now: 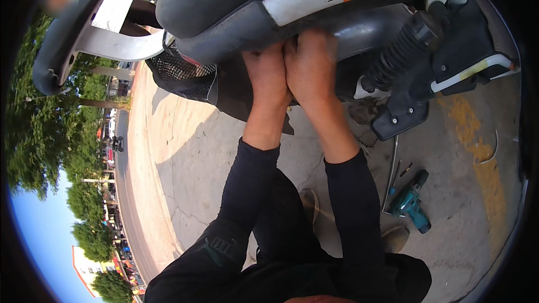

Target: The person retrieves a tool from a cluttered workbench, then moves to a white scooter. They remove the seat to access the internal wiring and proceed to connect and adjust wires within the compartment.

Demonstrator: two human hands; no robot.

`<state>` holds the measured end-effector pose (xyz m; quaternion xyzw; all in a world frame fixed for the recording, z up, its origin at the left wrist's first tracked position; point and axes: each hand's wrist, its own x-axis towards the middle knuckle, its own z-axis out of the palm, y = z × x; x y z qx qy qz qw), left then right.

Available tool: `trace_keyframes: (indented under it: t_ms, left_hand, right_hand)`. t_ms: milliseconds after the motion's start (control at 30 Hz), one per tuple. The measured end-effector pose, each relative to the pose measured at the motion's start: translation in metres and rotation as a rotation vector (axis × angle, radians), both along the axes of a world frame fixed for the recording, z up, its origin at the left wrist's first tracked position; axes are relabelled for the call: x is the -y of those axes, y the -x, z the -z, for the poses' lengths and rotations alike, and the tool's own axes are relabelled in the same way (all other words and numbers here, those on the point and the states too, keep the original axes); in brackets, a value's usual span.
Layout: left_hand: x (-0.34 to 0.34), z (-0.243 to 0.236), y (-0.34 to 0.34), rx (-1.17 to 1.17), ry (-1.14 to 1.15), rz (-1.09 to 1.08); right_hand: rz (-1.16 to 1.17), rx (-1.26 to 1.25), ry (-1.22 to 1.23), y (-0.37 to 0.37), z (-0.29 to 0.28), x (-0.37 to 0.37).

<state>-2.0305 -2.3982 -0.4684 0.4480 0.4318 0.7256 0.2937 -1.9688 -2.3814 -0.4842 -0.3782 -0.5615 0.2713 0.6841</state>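
Both my hands reach up side by side under the rear bodywork of a scooter [224, 28], close to its dark rear fender [233, 81]. My left hand [267, 70] presses against the right one, and its fingers are mostly lost behind the dark edge. Knuckles up, my right hand [312, 64] is curled closed and slightly blurred; what it grips, if anything, is hidden. Right of it are the rear tyre [368, 27] and a black coil shock absorber [405, 47].
A teal cordless drill [412, 205] lies on the concrete by my right foot, next to a bent metal bar [391, 171] and small bits. A black footrest bracket [400, 115] juts out at right. A person holding a white sheet [112, 11] stands at upper left.
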Motion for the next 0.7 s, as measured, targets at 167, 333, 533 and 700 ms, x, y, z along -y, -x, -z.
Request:
trace_keyframes:
  t_ms: [167,333,533,700]
  left_hand:
    - [-0.003,0.002,0.006,-0.002,-0.028,-0.077]
    - [-0.002,0.006,0.021,-0.12,0.004,-0.049]
    - [-0.003,0.0,0.014,-0.097,-0.023,-0.08]
    - [-0.004,-0.002,0.008,-0.096,-0.063,-0.091]
  right_hand:
    - [-0.078,0.168,-0.082,-0.002,0.002,-0.011]
    - [-0.045,0.21,-0.128,0.004,0.005,-0.011]
    - [-0.014,0.14,-0.135,0.005,0.005,-0.006]
    - [0.01,0.104,-0.125,0.009,0.006,-0.007]
